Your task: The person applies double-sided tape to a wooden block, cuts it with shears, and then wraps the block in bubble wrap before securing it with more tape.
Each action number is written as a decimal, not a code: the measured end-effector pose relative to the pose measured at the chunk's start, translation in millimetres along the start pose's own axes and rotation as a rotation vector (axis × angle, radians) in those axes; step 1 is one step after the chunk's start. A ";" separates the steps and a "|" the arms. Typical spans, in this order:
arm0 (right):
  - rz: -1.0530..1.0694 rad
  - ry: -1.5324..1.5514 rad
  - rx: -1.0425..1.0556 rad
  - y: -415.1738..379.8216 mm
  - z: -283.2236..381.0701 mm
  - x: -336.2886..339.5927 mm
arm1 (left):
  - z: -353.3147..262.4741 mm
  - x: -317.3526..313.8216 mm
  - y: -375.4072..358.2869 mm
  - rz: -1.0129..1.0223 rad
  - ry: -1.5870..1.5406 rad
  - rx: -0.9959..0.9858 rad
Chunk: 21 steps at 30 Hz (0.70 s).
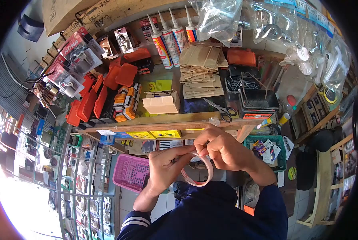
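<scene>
While the left hand [165,166] grips the tape roll [198,175] edge-on, the right hand [223,149] pinches its strip.

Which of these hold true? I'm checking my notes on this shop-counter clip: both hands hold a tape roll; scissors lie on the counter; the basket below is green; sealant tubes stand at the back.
1. Both the left hand and the right hand hold the tape roll: true.
2. The scissors lie on the counter: true.
3. The basket under the left hand is green: false, it is pink.
4. The sealant tubes lie flat: false, they stand upright.
</scene>
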State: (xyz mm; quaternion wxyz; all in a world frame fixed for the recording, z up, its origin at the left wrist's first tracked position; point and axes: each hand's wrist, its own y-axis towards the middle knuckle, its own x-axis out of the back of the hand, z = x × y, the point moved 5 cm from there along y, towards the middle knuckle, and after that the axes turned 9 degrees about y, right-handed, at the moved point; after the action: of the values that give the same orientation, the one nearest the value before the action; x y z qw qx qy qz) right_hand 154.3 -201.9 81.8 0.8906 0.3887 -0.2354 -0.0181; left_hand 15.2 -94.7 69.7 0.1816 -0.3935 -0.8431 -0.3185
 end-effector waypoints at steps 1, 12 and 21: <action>-0.028 0.018 -0.012 0.0 -0.3 -0.1 | -1.5 -0.4 1.1 -0.001 0.000 0.001; -0.071 -0.156 -0.269 -9.2 -8.5 -6.5 | 22.1 -32.5 -2.0 0.351 -0.590 0.041; -0.034 -0.063 -0.547 -16.4 -33.8 -13.8 | 35.2 -49.1 -2.5 0.250 -0.275 0.004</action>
State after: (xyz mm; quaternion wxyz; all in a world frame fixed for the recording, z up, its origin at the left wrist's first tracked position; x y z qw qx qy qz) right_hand 159.2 -187.3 44.9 0.9543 0.1370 -0.2428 -0.1080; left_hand 42.0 -98.9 15.7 0.1037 -0.5348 -0.8050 -0.2350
